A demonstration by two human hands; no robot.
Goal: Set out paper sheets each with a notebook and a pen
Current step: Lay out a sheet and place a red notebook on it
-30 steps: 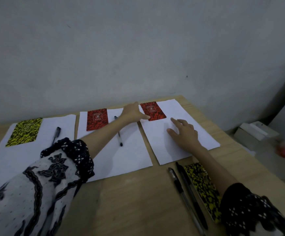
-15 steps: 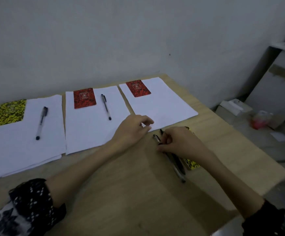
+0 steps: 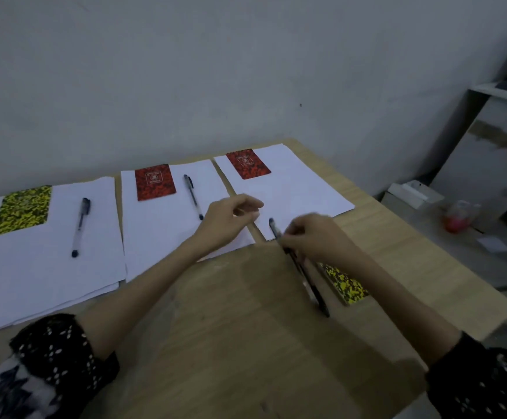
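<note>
The right hand (image 3: 315,237) has lifted one pen (image 3: 275,229) it pinches; the left hand (image 3: 231,217) hovers loosely curled above the wooden worktop (image 3: 231,343), grey wall (image 3: 216,71) behind.

A plain room, perhaps a home office: a light wooden bench (image 3: 246,343) stands against a bare grey plastered wall (image 3: 216,71).

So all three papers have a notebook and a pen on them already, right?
Not quite. The head view shows the left sheet and middle sheet each with a notebook and a pen, but the right sheet has only its red notebook. Its pen is in the right hand.
</note>
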